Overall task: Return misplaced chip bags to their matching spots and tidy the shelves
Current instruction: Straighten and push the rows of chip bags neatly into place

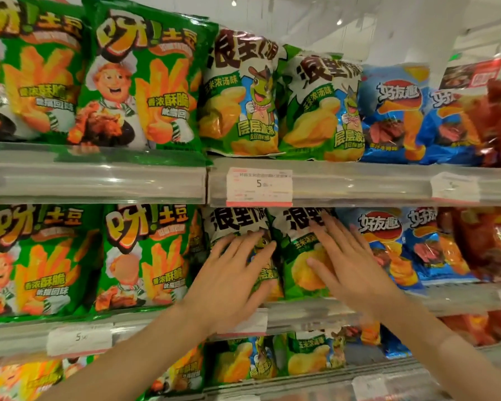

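On the middle shelf stand two white-and-green corn chip bags side by side. My left hand (pixel 232 279) lies flat, fingers spread, on the front of the left bag (pixel 237 221). My right hand (pixel 350 264) presses flat, fingers apart, on the right bag (pixel 298 273). Neither hand grips a bag. To their left stand green potato-stick bags (pixel 145 256), and to their right blue chip bags (pixel 388 235). The same three kinds line the top shelf in the same order.
Clear plastic shelf rails (pixel 359 183) with price tags (pixel 259 186) run under each row. Red bags (pixel 495 241) fill the far right. A lower shelf holds more corn bags (pixel 310 354) and yellow bags (pixel 21 380).
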`<state>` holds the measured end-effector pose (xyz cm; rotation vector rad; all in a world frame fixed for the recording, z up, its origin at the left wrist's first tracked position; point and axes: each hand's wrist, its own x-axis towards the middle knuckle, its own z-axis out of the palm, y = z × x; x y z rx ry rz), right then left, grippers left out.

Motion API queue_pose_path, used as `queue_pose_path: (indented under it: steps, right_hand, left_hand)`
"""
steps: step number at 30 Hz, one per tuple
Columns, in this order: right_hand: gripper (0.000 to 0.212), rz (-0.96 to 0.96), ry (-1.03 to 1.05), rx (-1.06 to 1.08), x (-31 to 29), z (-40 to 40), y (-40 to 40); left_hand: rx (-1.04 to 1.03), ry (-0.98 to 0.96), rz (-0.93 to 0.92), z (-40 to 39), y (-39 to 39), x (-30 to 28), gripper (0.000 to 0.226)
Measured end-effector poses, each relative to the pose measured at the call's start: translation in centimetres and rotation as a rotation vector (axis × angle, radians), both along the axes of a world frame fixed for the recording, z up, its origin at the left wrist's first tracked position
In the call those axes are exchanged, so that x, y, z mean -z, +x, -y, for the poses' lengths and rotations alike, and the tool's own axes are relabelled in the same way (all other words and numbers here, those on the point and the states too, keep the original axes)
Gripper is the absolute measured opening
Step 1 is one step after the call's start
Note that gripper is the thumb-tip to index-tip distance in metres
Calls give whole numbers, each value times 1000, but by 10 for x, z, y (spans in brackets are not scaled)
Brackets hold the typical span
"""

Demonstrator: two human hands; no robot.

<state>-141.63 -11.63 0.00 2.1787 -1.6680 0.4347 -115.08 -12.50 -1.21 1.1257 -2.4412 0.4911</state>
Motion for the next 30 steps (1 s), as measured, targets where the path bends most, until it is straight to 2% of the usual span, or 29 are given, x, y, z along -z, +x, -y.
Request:
queue_pose_path:
  steps: [4,9,11,16,30]
  right_hand:
    - [71,-58,71,-18,-1,7,-35]
    - [76,-99,185,-111,2,10,-58]
    - [80,-136,166,-152,7,10,-62]
    - [86,-166,81,-120,26,16,-64]
    - [82,-122,71,-190,33,19,-64]
  left_hand:
    - [8,9,3,8,-46,-8,73]
    - [-50,129,149,24,-74,-6,85]
    - [-62,152,199,28,-74,-5,86]
    - [-64,17,269,35,-74,-1,90]
    - [-89,-40,294,31,-74,3,95]
